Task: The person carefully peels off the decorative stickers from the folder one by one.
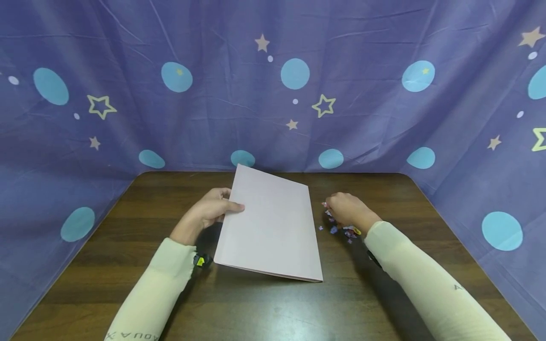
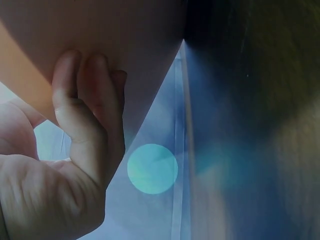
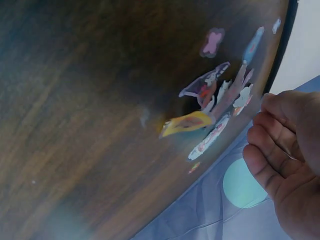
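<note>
My left hand (image 1: 209, 208) grips a white, flat, folder-like board (image 1: 270, 225) by its left edge. The thumb lies on the front face, and in the left wrist view the fingers (image 2: 90, 110) press against the shaded back. The board is tilted, its top raised. To its right, my right hand (image 1: 350, 210) is low over a loose scatter of small colourful cutouts or stickers (image 1: 350, 232). Its fingers (image 3: 262, 160) are curled, the thumb near the index fingertip; whether something small is pinched there is hidden. A yellow piece (image 3: 187, 123) lies among the cutouts in the right wrist view.
The dark wooden table (image 1: 141, 284) carries everything. Behind it and at both sides hangs a purple curtain (image 1: 362, 118) with stars and blue dots. A small blue cutout (image 1: 321, 228) lies between the board and the scatter.
</note>
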`<state>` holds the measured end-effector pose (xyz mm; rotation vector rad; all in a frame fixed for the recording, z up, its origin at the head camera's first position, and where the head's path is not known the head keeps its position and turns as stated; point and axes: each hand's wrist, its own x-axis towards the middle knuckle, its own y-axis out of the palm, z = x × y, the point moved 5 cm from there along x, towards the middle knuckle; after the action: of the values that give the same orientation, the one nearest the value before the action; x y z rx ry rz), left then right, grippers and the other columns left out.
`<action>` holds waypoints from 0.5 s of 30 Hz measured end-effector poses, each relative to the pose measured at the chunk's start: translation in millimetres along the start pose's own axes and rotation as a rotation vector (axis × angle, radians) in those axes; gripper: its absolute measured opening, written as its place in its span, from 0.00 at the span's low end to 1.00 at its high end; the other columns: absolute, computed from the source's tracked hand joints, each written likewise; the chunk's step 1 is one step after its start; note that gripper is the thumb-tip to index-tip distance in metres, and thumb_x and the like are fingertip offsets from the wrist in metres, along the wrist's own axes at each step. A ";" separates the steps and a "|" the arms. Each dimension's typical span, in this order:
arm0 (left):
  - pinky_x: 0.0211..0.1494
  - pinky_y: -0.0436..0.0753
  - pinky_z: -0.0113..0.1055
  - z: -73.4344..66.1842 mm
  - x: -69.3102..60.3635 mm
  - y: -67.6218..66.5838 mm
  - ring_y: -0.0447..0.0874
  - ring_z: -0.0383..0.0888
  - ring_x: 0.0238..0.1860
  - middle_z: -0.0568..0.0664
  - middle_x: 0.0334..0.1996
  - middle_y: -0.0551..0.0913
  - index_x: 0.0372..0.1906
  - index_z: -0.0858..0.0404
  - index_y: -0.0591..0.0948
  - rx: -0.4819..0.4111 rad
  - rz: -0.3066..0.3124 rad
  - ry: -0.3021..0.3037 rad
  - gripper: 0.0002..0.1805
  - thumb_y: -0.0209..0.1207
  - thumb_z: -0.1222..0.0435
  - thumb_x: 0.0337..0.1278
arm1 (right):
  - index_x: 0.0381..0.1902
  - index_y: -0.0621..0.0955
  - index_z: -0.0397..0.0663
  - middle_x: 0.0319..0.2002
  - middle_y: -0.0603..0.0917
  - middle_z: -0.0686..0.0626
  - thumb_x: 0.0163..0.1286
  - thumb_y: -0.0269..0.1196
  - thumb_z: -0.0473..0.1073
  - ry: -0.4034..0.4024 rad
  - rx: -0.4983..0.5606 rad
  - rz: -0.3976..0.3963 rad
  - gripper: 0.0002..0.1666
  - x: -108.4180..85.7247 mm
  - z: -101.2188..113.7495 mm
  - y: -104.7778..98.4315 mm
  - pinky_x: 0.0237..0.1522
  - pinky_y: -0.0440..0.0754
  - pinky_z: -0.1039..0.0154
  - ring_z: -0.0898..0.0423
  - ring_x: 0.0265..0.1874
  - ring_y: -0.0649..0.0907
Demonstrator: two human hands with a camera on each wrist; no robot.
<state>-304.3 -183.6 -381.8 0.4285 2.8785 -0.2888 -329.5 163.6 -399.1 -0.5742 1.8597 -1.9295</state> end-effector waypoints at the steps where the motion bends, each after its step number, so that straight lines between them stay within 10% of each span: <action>1: 0.40 0.89 0.46 0.5 0.4 -0.2 0.89 0.50 0.37 0.64 0.46 0.83 0.63 0.78 0.67 0.001 0.000 -0.003 0.30 0.66 0.73 0.60 | 0.30 0.80 0.45 0.30 0.83 0.49 0.78 0.56 0.39 -0.003 0.001 -0.008 0.14 -0.4 -0.2 0.7 0.43 0.85 0.46 0.45 0.38 0.86; 15: 0.45 0.88 0.48 13.7 -1.3 -7.3 0.87 0.52 0.42 0.67 0.53 0.79 0.69 0.79 0.62 0.069 -0.026 -0.085 0.36 0.65 0.71 0.61 | 0.33 0.83 0.41 0.33 0.85 0.46 0.72 0.63 0.38 -0.058 0.015 -0.143 0.07 -7.1 8.2 -3.3 0.42 0.87 0.49 0.45 0.38 0.87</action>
<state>-302.8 -193.9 -393.5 0.3814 2.7996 -0.4020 -319.0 160.7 -395.7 -0.7694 1.8104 -1.9924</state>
